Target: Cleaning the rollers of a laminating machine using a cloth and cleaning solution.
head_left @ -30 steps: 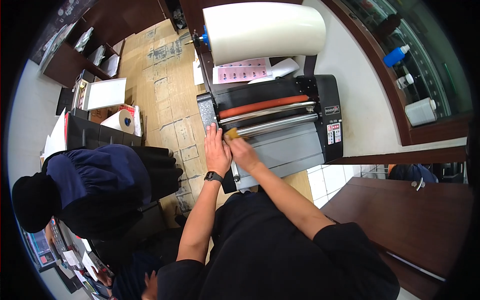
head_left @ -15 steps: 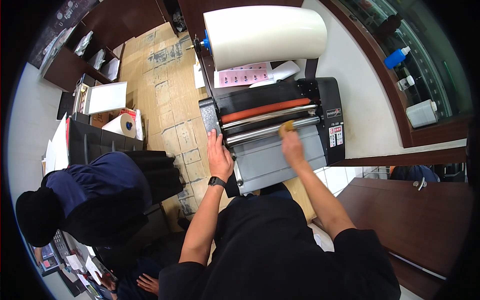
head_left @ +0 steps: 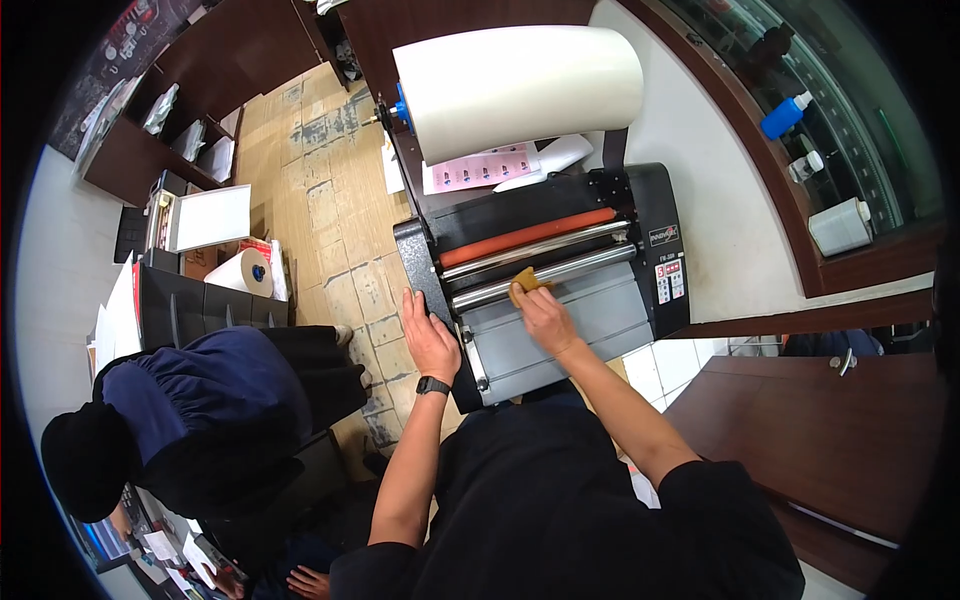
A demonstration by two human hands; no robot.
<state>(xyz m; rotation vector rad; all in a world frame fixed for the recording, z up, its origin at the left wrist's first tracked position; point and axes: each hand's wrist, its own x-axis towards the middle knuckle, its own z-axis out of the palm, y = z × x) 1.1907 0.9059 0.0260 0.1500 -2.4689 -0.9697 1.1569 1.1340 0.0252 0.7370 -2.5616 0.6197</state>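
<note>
A black roll laminator (head_left: pixel 655 205) stands in front of me, with a grey feed table (head_left: pixel 610 308) on its near side. My right hand (head_left: pixel 546 320) pinches a mustard-yellow cloth (head_left: pixel 530 279) against the shiny front roller (head_left: pixel 590 264), a little left of its middle. Behind that roller lie a second metal roller and an orange roller (head_left: pixel 530 236). My left hand (head_left: pixel 432 340) lies flat on the machine's left side housing, fingers stretched out and holding nothing. Above the machine hangs a large roll of whitish film (head_left: pixel 520 92).
Printed pink sheets (head_left: pixel 480 170) lie behind the rollers. At left, a person in dark blue (head_left: pixel 210 385) bends over a desk; another person's hand (head_left: pixel 308 582) shows below. A brown cabinet (head_left: pixel 800 430) stands at right, beneath a window ledge holding a blue bottle (head_left: pixel 785 116).
My right hand has slid the cloth leftward along the front roller. My left hand stays on the side housing. The whole view has shifted slightly.
</note>
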